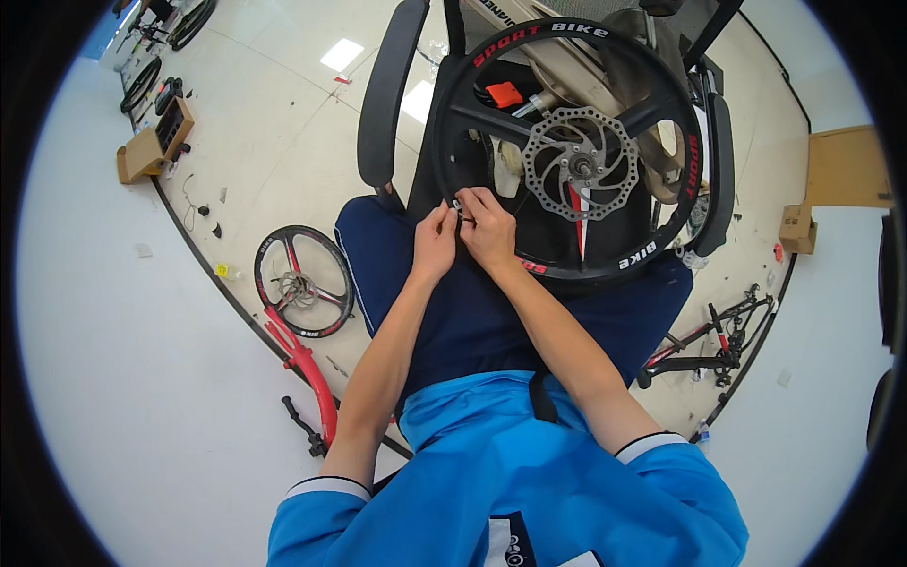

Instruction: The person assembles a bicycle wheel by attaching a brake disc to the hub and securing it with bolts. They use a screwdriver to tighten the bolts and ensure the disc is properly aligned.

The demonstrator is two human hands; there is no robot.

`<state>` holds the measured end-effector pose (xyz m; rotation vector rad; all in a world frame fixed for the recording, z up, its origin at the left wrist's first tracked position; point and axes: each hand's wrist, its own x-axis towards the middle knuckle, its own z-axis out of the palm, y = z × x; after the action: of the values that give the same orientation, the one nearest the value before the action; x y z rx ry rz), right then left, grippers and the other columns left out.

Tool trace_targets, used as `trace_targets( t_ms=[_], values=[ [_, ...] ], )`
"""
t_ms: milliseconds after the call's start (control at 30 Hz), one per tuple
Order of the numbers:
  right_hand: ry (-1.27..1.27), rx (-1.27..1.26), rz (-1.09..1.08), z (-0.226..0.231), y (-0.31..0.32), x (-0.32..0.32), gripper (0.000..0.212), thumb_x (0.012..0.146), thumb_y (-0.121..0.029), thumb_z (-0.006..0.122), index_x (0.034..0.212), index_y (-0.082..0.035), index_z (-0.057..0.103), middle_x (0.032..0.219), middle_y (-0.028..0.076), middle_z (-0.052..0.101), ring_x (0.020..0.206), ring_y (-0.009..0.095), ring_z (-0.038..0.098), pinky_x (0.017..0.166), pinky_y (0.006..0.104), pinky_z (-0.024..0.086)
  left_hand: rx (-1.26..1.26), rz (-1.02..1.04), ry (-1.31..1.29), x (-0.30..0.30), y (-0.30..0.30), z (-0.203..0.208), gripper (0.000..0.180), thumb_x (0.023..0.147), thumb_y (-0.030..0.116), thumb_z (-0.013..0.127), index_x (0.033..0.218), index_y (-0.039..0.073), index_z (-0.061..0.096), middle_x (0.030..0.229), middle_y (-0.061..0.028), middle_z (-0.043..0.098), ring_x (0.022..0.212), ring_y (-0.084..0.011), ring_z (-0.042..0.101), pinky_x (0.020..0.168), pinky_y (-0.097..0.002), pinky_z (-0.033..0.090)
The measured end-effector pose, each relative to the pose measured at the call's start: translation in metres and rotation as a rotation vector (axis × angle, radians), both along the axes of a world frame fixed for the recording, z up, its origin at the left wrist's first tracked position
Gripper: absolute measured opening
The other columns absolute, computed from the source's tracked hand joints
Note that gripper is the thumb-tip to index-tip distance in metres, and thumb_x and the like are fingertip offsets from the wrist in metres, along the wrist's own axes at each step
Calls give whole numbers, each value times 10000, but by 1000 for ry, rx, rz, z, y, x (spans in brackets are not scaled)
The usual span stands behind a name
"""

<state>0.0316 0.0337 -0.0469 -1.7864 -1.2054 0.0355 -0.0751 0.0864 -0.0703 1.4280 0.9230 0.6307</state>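
A black bicycle wheel (694, 142) with red and white lettering lies before me, its near edge over my thighs. At its hub sits a silver disc brake rotor (565, 197). Both hands meet at the rim's near left part. My left hand (436, 248) is closed, its thumb and fingertips pinched by the rim. Right beside it, my right hand (489, 230) is closed too, fingers curled against the rim. A small silver-and-black piece (457, 204) shows at the fingertips; its kind is too small to tell, and the fingers partly hide it.
An office chair with a black armrest (389, 94) holds the wheel, a pale frame part (590, 80) and an orange-red piece (504, 94). Left on the floor are another wheel (263, 274) and a red frame (316, 378). A dark bike frame (694, 362) and cardboard box (798, 230) stand right.
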Motion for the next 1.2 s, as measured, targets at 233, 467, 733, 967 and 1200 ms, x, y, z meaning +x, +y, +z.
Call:
trace_targets(
  t_ms=[233,467,733,967,1200],
  values=[
    [41,-46,7,1,-3,-2,248,758,51,620,981,-52,647,949,69,641,723,298,656,614,374,537,-5,27,-29,2,-4,5,244,1021,125,515,1172,-44,605,868,-56,627,814,-84,521,746,-253,457],
    [78,52,20,7,-5,4,143,793,-9,663,932,-40,660,963,80,647,741,318,663,626,378,541,-117,34,14,0,-3,8,326,1017,148,534,1288,-29,576,904,-69,661,823,-68,531,766,-235,462],
    [-76,-91,154,21,2,20,117,834,-85,666,944,-51,690,964,62,628,718,327,665,632,407,553,-99,29,-10,0,-1,-2,326,1028,175,535,1310,22,589,781,46,543,678,-31,434,601,-202,370],
    [-105,-29,116,11,-2,14,112,819,-42,665,929,-46,685,968,59,627,698,312,663,607,393,551,-78,12,-22,1,-1,-4,275,1035,192,534,1240,35,628,714,83,478,613,-18,383,536,-195,326],
    [-138,-15,113,5,3,15,162,811,-12,644,968,-51,640,1015,60,622,711,324,661,603,402,556,-83,-1,1,1,-2,-6,273,1038,189,528,1248,46,628,726,86,483,621,-12,371,538,-201,316]
  ],
)
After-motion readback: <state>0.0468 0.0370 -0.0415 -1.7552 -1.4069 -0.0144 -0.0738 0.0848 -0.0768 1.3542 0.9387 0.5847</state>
